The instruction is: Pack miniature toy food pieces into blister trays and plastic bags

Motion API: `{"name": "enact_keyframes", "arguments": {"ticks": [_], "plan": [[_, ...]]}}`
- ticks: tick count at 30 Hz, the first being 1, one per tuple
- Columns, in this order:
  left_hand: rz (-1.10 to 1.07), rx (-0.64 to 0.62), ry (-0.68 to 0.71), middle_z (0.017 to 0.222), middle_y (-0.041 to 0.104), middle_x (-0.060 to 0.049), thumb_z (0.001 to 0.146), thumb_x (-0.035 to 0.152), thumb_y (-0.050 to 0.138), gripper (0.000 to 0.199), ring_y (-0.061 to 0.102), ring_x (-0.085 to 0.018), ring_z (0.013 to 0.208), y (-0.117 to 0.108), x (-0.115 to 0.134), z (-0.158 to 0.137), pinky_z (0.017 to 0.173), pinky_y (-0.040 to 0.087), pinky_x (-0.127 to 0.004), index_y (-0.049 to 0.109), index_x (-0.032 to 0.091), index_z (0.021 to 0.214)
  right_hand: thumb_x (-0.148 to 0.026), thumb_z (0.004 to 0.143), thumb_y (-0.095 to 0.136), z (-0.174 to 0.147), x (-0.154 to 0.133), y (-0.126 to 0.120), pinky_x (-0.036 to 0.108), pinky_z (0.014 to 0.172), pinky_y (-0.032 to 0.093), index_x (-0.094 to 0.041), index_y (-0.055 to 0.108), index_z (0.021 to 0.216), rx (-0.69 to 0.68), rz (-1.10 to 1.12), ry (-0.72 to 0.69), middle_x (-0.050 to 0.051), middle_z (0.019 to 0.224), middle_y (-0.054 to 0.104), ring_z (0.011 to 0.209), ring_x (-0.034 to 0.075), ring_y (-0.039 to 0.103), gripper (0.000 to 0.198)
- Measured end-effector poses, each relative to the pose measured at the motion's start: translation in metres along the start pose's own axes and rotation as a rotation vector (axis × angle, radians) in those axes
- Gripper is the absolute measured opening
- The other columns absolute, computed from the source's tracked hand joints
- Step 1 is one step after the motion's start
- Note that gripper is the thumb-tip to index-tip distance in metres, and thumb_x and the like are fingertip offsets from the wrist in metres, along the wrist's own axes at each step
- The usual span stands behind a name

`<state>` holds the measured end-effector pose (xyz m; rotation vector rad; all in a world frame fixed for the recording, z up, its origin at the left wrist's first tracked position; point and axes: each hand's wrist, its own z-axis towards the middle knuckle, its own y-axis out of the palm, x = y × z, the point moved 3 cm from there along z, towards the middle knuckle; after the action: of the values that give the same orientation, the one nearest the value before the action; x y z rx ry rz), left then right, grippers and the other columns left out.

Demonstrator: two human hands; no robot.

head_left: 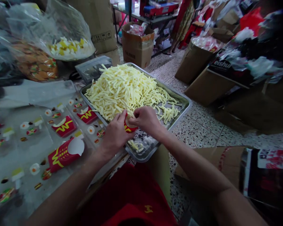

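Note:
My left hand point(118, 130) is wrapped round a small red fry carton point(129, 128) with a yellow zigzag mark, held over the near side of a metal tray point(187, 105). At the carton's mouth, the fingers of my right hand point(145, 119) are pinched together on pale yellow fries; how many they grip is hidden. A big heap of fries point(124, 88) fills the tray's far and left parts, with looser ones to the right. To the left lie a stack of nested red cartons point(64, 154) and a single red carton point(65, 126) beside another red carton point(87, 115).
A patterned plastic sheet point(21, 157) covers the table. Clear bags hold yellow-and-white pieces point(70, 47) and orange-brown pieces point(37, 64) at the back left. Cardboard boxes point(138, 44) stand on the speckled floor point(200, 125). A person's legs point(180, 28) show behind.

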<state>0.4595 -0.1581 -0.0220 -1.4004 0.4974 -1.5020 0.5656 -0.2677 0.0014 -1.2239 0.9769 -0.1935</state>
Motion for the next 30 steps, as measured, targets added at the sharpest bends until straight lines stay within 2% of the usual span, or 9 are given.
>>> {"name": "enact_keyframes", "arguments": {"ticks": [3,7,11,15,20,23,25,27,30], "plan": [[0.049,0.069,-0.076,0.124,0.063,-0.02,0.075,0.025,0.07,0.074,0.065,-0.036,0.112,0.008,0.01,-0.002,0.096,0.054,-0.046,0.047,0.011,0.145,-0.025,0.09,0.058,-0.006,-0.021,0.001,0.03,0.056,0.026,-0.015,0.072,0.077,-0.061,-0.228,-0.064,0.009,0.074,0.067,0.062,0.015,0.05,0.022],[0.057,0.089,-0.073,0.124,0.062,-0.018,0.072,0.024,0.074,0.081,0.064,-0.037,0.113,0.007,0.014,-0.005,0.095,0.055,-0.047,0.045,0.016,0.147,-0.028,0.101,0.047,-0.015,-0.025,-0.003,0.029,0.059,0.03,-0.016,0.075,0.086,-0.151,-0.188,-0.208,0.01,0.084,0.07,0.068,0.015,0.055,0.033],[0.016,0.125,-0.1,0.128,0.061,-0.019,0.073,0.025,0.075,0.08,0.061,-0.037,0.119,0.004,0.014,-0.007,0.1,0.052,-0.05,0.045,0.014,0.146,-0.039,0.098,0.057,-0.008,-0.011,-0.005,0.028,0.058,0.03,-0.017,0.079,0.081,0.006,-0.062,0.005,0.008,0.08,0.071,0.068,0.015,0.057,0.035],[-0.065,0.232,-0.117,0.13,0.062,-0.018,0.07,0.023,0.075,0.078,0.06,-0.036,0.121,0.005,0.008,-0.01,0.104,0.049,-0.049,0.049,0.013,0.143,-0.035,0.088,0.07,-0.003,-0.017,0.006,0.027,0.058,0.034,-0.021,0.081,0.087,0.072,0.155,0.046,0.003,0.076,0.073,0.066,0.015,0.061,0.018],[-0.143,0.316,-0.083,0.126,0.066,-0.017,0.066,0.019,0.074,0.076,0.064,-0.032,0.116,-0.007,-0.008,-0.016,0.103,0.051,-0.045,0.054,0.012,0.139,-0.012,0.086,0.063,-0.004,-0.052,0.007,0.03,0.068,0.04,-0.016,0.08,0.08,0.011,0.033,-0.238,0.009,0.083,0.075,0.078,0.019,0.066,0.019],[-0.205,0.334,-0.049,0.134,0.063,-0.014,0.064,0.025,0.083,0.083,0.061,-0.031,0.122,-0.025,-0.019,-0.024,0.107,0.049,-0.044,0.053,0.017,0.141,-0.013,0.085,0.067,-0.006,-0.057,0.003,0.028,0.072,0.046,-0.018,0.08,0.083,-0.036,0.396,-0.326,0.005,0.084,0.075,0.077,0.016,0.067,0.014],[-0.289,0.331,-0.046,0.139,0.061,-0.012,0.066,0.031,0.086,0.086,0.06,-0.028,0.126,-0.036,-0.03,-0.031,0.11,0.047,-0.041,0.05,0.019,0.143,-0.021,0.083,0.074,-0.008,-0.052,0.002,0.028,0.073,0.05,-0.02,0.079,0.087,0.032,0.748,-0.285,0.002,0.085,0.076,0.077,0.016,0.067,0.007],[-0.371,0.323,-0.052,0.142,0.059,-0.011,0.067,0.034,0.087,0.088,0.059,-0.027,0.127,-0.045,-0.041,-0.04,0.111,0.046,-0.039,0.048,0.02,0.145,-0.03,0.082,0.077,-0.013,-0.047,0.007,0.029,0.073,0.053,-0.021,0.078,0.091,0.151,0.978,-0.214,0.002,0.086,0.075,0.077,0.016,0.067,0.013],[-0.413,0.306,-0.059,0.143,0.058,-0.011,0.067,0.033,0.088,0.09,0.058,-0.027,0.128,-0.056,-0.055,-0.054,0.111,0.046,-0.038,0.047,0.02,0.147,-0.034,0.087,0.074,-0.023,-0.059,0.02,0.029,0.069,0.051,-0.021,0.079,0.093,0.215,0.884,-0.247,0.004,0.086,0.073,0.076,0.016,0.064,0.015]]}}
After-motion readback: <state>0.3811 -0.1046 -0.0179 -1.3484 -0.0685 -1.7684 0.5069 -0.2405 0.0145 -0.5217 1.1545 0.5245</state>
